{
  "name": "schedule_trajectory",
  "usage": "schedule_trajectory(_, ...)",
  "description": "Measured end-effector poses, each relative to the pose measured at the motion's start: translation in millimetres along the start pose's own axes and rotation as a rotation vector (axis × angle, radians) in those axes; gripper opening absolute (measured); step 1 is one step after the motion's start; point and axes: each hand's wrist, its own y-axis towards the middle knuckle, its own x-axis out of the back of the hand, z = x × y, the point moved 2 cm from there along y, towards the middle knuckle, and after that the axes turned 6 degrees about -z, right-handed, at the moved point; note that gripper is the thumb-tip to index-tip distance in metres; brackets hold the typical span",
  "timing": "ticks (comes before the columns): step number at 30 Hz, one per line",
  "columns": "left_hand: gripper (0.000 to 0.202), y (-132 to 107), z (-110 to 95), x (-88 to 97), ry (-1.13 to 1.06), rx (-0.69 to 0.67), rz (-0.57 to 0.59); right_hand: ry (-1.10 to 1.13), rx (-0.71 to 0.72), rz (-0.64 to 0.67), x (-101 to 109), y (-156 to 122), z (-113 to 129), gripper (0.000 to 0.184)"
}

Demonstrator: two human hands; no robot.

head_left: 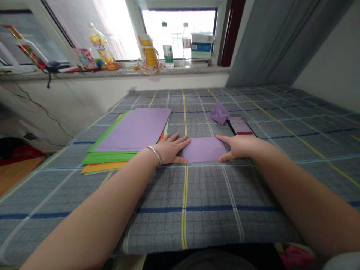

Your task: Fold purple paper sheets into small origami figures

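A small folded purple paper [204,149] lies flat on the grey checked cloth [197,195]. My left hand [170,149], with a silver bangle on the wrist, rests flat with fingers spread on the paper's left edge. My right hand [239,146] lies flat on its right edge, thumb along the near corner. Both hands press the paper down and hold nothing else.
A stack of coloured sheets [128,137], purple on top of green and orange, lies to the left. A folded purple paper shape [219,112] and a phone [242,127] sit behind my right hand. Bottles [168,47] and boxes [201,47] line the windowsill.
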Motion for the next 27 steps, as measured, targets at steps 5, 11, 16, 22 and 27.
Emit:
schedule_trajectory(5,0.09,1.5,2.0,-1.6,-0.075,-0.01,-0.002,-0.003,0.026,-0.003,-2.8,1.6,-4.6,0.112)
schedule_trajectory(11,0.094,3.4,4.5,-2.1,-0.121,-0.005,0.015,0.054,0.071,0.009,-6.2,2.4,-15.1,0.109)
schedule_trajectory(16,0.094,3.3,8.0,-2.4,-0.13,-0.02,0.011,0.095,0.114,-0.013,-6.3,2.2,-18.9,0.107)
schedule_trajectory(22,0.082,3.4,-2.7,-5.4,-0.075,0.017,-0.101,0.026,0.078,-0.072,-2.7,-2.2,-5.8,0.091)
schedule_trajectory(27,0.063,5.3,-27.8,-11.0,0.074,0.079,-0.396,-0.116,0.027,-0.168,0.9,-10.5,14.5,0.08)
